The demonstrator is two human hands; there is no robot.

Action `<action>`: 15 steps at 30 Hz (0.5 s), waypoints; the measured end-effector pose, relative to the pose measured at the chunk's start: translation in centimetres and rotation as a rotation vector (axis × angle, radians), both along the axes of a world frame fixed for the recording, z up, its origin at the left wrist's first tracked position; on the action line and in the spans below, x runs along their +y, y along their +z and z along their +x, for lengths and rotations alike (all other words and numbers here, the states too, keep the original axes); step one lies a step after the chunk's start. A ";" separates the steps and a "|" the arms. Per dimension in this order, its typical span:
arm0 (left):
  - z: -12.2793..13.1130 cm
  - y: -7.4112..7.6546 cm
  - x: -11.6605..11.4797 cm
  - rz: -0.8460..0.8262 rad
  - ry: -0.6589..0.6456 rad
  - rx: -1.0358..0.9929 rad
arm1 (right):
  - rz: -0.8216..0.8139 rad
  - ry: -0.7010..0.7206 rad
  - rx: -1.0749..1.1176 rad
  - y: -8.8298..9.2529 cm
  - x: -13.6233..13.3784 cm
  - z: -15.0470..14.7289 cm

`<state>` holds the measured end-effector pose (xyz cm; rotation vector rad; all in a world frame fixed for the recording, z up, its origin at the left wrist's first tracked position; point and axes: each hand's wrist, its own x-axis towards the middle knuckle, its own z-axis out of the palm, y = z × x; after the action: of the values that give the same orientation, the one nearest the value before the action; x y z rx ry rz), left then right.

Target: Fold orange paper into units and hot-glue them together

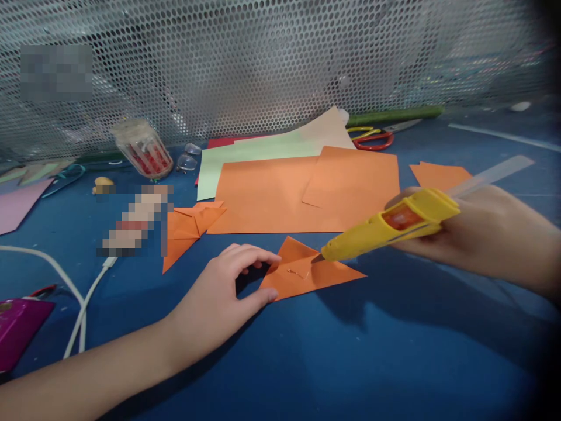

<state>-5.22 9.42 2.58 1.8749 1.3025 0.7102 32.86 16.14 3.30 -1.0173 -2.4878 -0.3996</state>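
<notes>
Beside the left hand [228, 286], pinning a folded orange paper triangle [307, 275], the right hand's [473, 228] grip is clenching a yellow plastic glue gun [385, 231] whose nozzle is touching it

Left grip [228, 286] arched, fingertips pressing down; right grip [473, 225] seemingly closed, forearm level.

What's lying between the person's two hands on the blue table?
In the head view, a small folded orange paper triangle lies between left hand and right hand, the yellow glue gun tip touching it.

The right hand [477, 225] grips a yellow glue gun [388, 228], nozzle touching the folded orange paper [307, 272] pinned by the left hand [228, 286].
</notes>
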 end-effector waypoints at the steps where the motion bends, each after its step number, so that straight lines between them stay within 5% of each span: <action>1: 0.0 -0.1 0.0 0.004 -0.003 -0.003 | -0.004 -0.014 0.007 0.0 0.2 0.1; 10: 0.1 0.1 0.1 0.006 -0.001 -0.025 | -0.031 0.084 0.005 -0.3 -1.5 -2.7; 15: 0.1 0.1 0.0 0.015 -0.006 -0.031 | -0.027 -0.015 0.029 -0.8 -2.1 -3.8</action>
<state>-5.08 9.46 2.68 1.8713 1.2746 0.7454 29.03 14.08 2.48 -1.0459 -2.4670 -0.3544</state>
